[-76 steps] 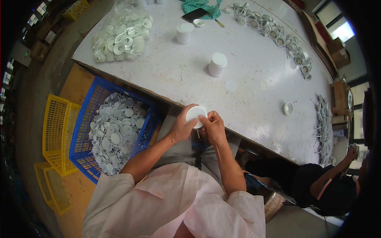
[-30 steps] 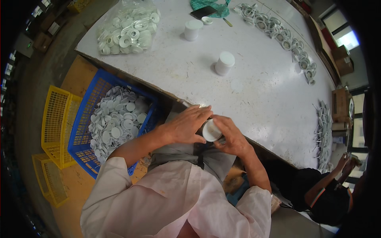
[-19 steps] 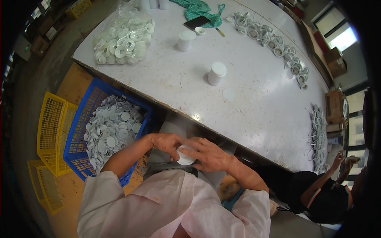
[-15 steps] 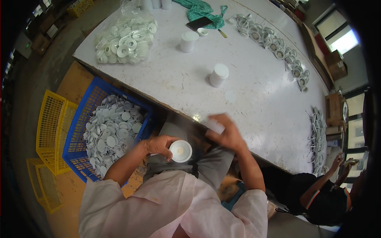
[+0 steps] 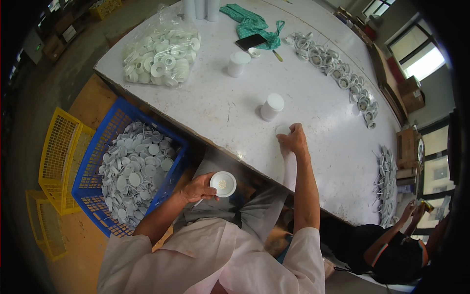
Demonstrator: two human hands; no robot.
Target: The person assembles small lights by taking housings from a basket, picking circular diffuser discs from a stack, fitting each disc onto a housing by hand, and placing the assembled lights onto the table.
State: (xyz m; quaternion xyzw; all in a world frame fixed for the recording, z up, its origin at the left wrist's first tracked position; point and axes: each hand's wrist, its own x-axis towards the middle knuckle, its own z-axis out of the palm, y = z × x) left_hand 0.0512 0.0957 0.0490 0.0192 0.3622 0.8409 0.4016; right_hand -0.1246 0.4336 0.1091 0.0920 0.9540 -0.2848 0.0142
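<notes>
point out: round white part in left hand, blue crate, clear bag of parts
round white part (image 5: 223,183), head view, centre of its dished face
blue crate (image 5: 108,126), head view, far rim
clear bag of parts (image 5: 161,51), head view, middle of the bag

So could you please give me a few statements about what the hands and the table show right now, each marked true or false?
1. The left hand holds a round white disc part above the lap. True.
2. The right hand rests inside the blue crate. False: it is on the white table, on a small white piece.
3. The blue crate is full of white disc parts. True.
4. The clear bag of white parts lies on the floor. False: it lies on the table.
5. Both hands grip the same part. False: they are apart.
</notes>
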